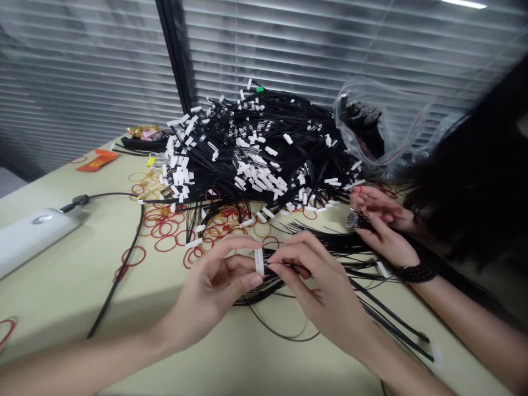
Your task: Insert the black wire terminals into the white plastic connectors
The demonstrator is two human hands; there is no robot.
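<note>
Between the thumb and fingers of my left hand (218, 286) is a white plug connector (259, 262), held upright with its row of slots showing. My right hand (317, 286) pinches thin black wires (289, 265) just to the right of the connector. The wire ends reach the connector's side; whether they are seated in it I cannot tell. Below and behind both hands run more loose black wires (264, 294) on the table. A large heap of black cables with white connectors (264, 148) lies just beyond my hands.
Red and yellow rubber bands (165, 220) are scattered left of the heap. A white power bank (37, 236) with a black cord lies at left, near an orange wrapper (98, 160). A clear bag (388, 126) stands back right. A co-worker's hands (383, 231) hold wires at right.
</note>
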